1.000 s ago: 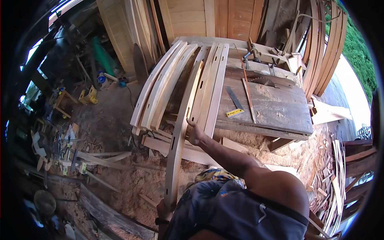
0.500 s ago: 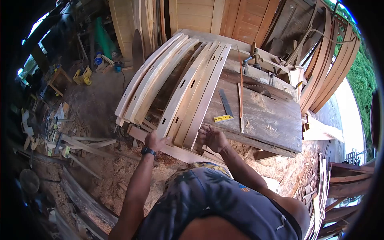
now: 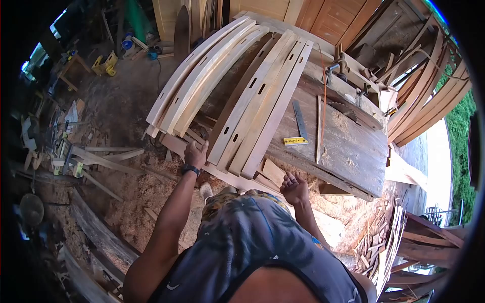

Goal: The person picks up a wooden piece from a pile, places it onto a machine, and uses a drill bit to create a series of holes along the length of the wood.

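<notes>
Several long, slightly curved wooden boards with slots lie side by side on the workbench. My left hand [image 3: 196, 154], with a dark watch on the wrist, is beside the near end of the slotted board [image 3: 218, 151] at the left of the right-hand group. Its fingers look curled and the thumb points up; what they hold, if anything, is hidden. My right hand [image 3: 294, 189] is off the boards, palm up, fingers loosely apart and holding nothing. It is right of the near end of the pale outer board [image 3: 251, 165].
A second group of curved boards [image 3: 194, 83] lies to the left. On the workbench [image 3: 348, 151] are a try square [image 3: 297, 132], a circular saw blade [image 3: 343, 107] and a thin strip [image 3: 319, 129]. Wood scraps and shavings cover the floor. Curved timbers [image 3: 429, 101] lean at the right.
My right hand has drawn back from the boards and turned palm up. The left hand has shifted from the slotted board's end to its left side. The view has shifted too.
</notes>
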Tool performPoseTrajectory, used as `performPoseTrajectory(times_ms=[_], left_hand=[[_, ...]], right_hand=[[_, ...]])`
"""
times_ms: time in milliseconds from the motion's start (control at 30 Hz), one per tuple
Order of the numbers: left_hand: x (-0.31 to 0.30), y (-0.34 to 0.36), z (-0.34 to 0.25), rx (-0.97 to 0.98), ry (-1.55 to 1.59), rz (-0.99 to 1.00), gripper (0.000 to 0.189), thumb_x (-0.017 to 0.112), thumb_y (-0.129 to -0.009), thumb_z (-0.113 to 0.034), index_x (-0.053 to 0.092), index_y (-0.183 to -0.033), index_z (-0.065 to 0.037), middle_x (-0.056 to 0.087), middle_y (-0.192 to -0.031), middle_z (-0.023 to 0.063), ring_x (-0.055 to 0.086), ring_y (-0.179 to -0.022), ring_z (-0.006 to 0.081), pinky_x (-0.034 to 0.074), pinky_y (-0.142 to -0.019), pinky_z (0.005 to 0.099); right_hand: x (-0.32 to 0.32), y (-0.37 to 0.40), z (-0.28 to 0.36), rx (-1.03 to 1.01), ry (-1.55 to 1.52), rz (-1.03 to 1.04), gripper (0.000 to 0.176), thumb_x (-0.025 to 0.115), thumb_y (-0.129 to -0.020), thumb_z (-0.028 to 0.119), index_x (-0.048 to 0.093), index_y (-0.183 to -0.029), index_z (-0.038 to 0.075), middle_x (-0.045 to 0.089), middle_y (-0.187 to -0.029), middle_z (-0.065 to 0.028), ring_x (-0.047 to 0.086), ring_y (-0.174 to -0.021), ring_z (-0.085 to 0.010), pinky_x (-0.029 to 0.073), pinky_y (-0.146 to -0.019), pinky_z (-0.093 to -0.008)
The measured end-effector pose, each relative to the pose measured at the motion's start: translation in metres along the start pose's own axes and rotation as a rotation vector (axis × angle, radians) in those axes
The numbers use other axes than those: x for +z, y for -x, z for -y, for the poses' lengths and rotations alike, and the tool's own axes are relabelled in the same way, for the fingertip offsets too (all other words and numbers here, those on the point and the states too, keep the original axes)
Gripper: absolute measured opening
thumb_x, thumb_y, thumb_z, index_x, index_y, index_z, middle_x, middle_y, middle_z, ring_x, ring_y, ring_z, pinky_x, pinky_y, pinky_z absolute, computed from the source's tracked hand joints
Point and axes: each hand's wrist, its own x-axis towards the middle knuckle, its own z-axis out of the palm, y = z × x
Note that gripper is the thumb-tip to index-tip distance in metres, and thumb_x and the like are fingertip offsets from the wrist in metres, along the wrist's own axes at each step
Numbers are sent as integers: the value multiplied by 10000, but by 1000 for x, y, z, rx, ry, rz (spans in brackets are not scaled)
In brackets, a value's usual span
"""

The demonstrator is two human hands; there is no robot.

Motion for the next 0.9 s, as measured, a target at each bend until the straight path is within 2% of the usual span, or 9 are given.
performPoseTrajectory(times_ms=[33, 100, 300, 333, 367, 433, 533, 867, 900], left_hand=[[5, -4, 12, 6, 0, -2, 692, 667, -1014, -634, 752, -1212, 24, 707, -1319, 260, 653, -1250, 466, 526, -1040, 541], [13, -14, 31, -230, 323, 479, 720, 600, -1051, -649, 769, -1162, 42, 766, -1184, 271, 696, -1177, 468, 530, -1013, 532], [77, -16, 78, 231, 360, 412, 606, 493, -1128, -550, 749, -1270, -19, 745, -1112, 325, 719, -1046, 510, 569, -851, 537], [80, -25, 82, 115, 333, 557, 688, 540, -1091, -631, 742, -1179, 21, 766, -930, 270, 743, -777, 433, 556, -604, 495], [84, -28, 86, 123, 326, 575, 688, 540, -1091, -631, 742, -1179, 21, 766, -930, 270, 743, -777, 433, 556, -604, 495], [58, -22, 51, -603, 743, 729, 784, 562, -1020, -770, 719, -1047, -2, 703, -747, 152, 653, -540, 281, 437, -427, 402], [17, -17, 29, -682, 940, 814, 845, 538, -950, -891, 703, -902, -63, 585, -650, 43, 537, -470, 159, 321, -394, 323], [47, -24, 48, -516, 806, 907, 873, 442, -981, -905, 726, -1012, -80, 609, -653, 9, 589, -493, 142, 392, -394, 308], [46, -24, 48, -392, 714, 890, 885, 437, -1002, -877, 709, -1015, -35, 658, -697, 88, 648, -561, 234, 481, -473, 377]], right_hand=[[4, -2, -6, -4, -3, 4, 368, 615, -1075, 409, 744, -1139, 70, 749, -928, -73, 641, -774, -218, 513, -746, -368], [15, -8, -18, -20, -8, -7, 365, 619, -1071, 410, 748, -1132, 74, 748, -931, -69, 642, -775, -217, 511, -746, -365], [62, -12, -56, -67, 7, -38, 379, 557, -1113, 411, 729, -1182, 81, 744, -932, -55, 647, -780, -205, 517, -751, -370], [71, -13, -64, -79, 13, -28, 381, 544, -1121, 409, 725, -1192, 81, 741, -929, -54, 648, -780, -204, 519, -751, -372], [76, -14, -73, -93, 2, -5, 384, 544, -1123, 411, 731, -1176, 80, 738, -926, -54, 653, -789, -204, 528, -752, -374], [89, -14, -90, -120, -27, 13, 387, 540, -1130, 413, 741, -1148, 83, 736, -899, -36, 656, -778, -193, 531, -745, -361], [80, -22, -102, -197, -98, -47, 339, 611, -1086, 401, 776, -1137, 109, 766, -890, -26, 674, -736, -188, 535, -694, -347], [104, 12, -143, -312, 56, -174, 334, 595, -1120, 401, 716, -1225, 109, 744, -930, -2, 661, -813, -168, 529, -766, -366], [105, 12, -143, -307, 61, -180, 335, 594, -1121, 400, 713, -1231, 107, 744, -935, -5, 659, -816, -168, 528, -765, -367]])
